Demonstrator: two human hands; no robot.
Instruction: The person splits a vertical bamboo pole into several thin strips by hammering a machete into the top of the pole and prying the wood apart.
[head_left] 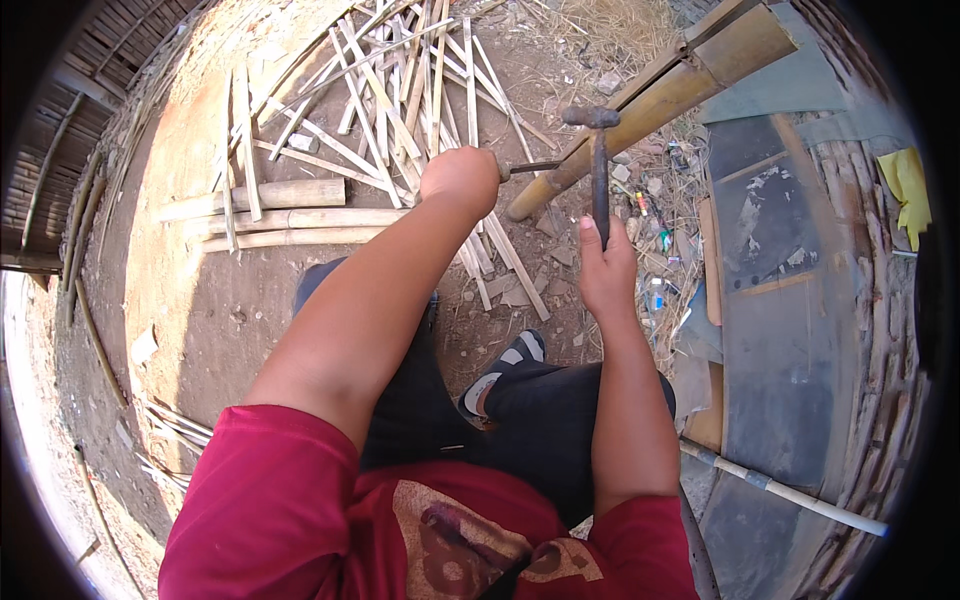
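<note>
My left hand (462, 183) is closed around the handle of a bladed tool (535, 167). Its narrow dark blade reaches right to the near end of a thick bamboo pole (640, 118); whether it is a knife or a chisel I cannot tell. The pole slants up to the right, with a long dark split along its upper side. In my right hand (608, 268) is a hammer (599, 150), gripped by its dark handle and held upright. The hammer head is up, in front of the pole from my view, and I cannot tell whether it touches.
Many split bamboo strips (385, 90) lie heaped on the dirt ahead. Bamboo lengths (290, 220) rest to the left. Dark panels (770, 230) and a pale pole (800, 488) are on the right. Litter (657, 240) is scattered beside the panels. My foot (500, 375) is below my hands.
</note>
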